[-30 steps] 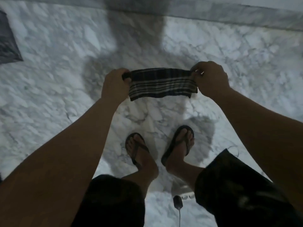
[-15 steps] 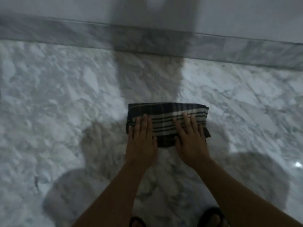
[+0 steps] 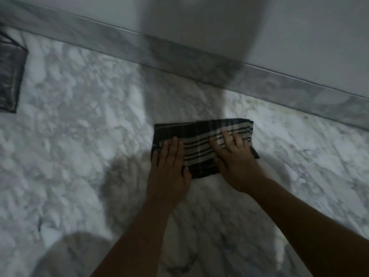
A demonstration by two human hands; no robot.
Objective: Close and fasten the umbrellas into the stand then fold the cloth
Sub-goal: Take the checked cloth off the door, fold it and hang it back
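Cloth (image 3: 201, 148), one piece only, lies folded into a flat rectangle on the marble floor (image 3: 79, 136), near the marble skirting (image 3: 279, 84) that runs along the foot of the pale wall (image 3: 299, 37). It is dark with a band of pale stripes across its middle, and one small dark corner sticks out at its right end. Two hands rest on it. One left hand (image 3: 169, 168) lies flat on the cloth's left end, fingers straight and together, palm down, the heel of the hand on the floor. One right hand (image 3: 233, 156) lies on the right end, its fingers spread and pressing on the striped band; they look slightly bent, though the blur hides whether they pinch any fabric. Both bare forearms reach in from the lower edge. One dark, flat object (image 3: 10, 76) lies on the floor at the far left edge, well apart from the cloth; what it is cannot be told.
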